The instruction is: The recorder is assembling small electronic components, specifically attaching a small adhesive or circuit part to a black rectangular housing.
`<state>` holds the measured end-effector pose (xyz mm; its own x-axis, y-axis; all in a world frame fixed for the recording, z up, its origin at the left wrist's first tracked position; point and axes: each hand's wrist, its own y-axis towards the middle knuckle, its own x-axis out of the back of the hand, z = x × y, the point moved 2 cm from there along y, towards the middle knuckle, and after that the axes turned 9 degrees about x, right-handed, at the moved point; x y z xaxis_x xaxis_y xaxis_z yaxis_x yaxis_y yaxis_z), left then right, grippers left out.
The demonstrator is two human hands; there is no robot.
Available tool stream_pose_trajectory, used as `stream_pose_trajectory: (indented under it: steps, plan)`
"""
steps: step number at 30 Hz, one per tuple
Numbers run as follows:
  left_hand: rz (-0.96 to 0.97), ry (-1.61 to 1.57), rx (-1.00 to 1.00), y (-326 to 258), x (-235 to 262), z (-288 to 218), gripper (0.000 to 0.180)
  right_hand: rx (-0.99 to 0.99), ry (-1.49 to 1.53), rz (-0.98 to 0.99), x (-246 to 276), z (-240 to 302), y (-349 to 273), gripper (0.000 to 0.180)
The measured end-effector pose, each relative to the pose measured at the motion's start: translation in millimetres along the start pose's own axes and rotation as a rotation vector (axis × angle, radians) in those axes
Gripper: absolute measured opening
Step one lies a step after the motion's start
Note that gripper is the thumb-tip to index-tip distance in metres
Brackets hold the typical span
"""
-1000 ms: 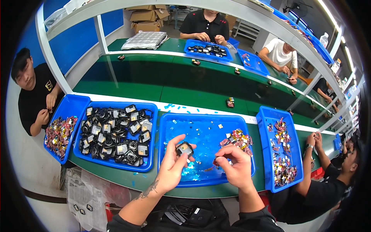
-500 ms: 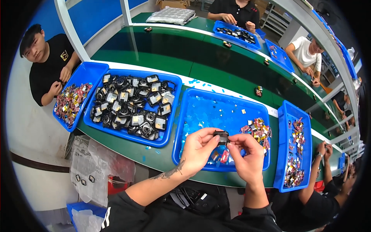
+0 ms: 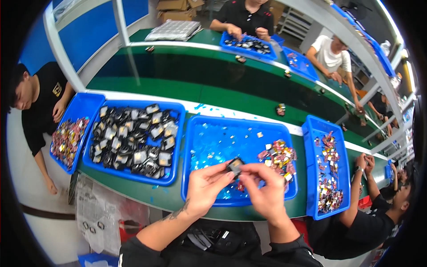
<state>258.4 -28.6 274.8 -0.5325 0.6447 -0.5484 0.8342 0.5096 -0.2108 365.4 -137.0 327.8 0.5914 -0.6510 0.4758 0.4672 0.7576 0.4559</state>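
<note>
My green bench point(image 3: 133, 189) carries 4 blue trays, side by side: the far-left tray point(image 3: 86, 104), the 2nd tray point(image 3: 181, 133), the 3rd tray point(image 3: 213, 133) & the right tray point(image 3: 313, 164). Small blue scraps point(image 3: 200, 107) lie on the white strip point(image 3: 227, 111) behind. Beyond it, the green surface point(image 3: 213, 93) bears a few small parts, e.g. one multicoloured part point(image 3: 280, 109), well apart.

Room far-L ctr tray point(image 3: 235, 140), fingers point(image 3: 259, 169) near, pile point(image 3: 280, 155) R
</note>
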Motion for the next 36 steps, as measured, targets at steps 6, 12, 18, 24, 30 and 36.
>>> stream_pose_trajectory:
  steps: [6,12,18,24,30,36]
  plan:
    - [0.143,0.029,-0.091,0.5,1.2,3.7,0.038,0.064,-0.084,-0.062,1.5,7.1,5.8,0.011]
    - [0.139,0.040,-0.141,-5.1,2.0,-0.4,0.038,0.135,-0.104,-0.034,-2.2,11.3,8.3,0.012]
    - [0.113,0.034,-0.134,-6.9,5.0,5.9,0.038,0.076,-0.078,0.000,-4.4,17.7,9.0,0.012]
    - [0.119,0.062,-0.105,-7.5,4.6,5.2,0.038,0.057,-0.083,0.019,-6.8,14.5,10.3,0.011]
    - [0.099,0.085,-0.103,-8.2,6.1,4.5,0.035,0.027,-0.105,0.055,-7.2,12.3,10.1,0.010]
    - [0.140,0.088,-0.145,-12.2,6.2,3.3,0.037,0.080,-0.201,0.098,-5.5,17.5,13.9,0.011]
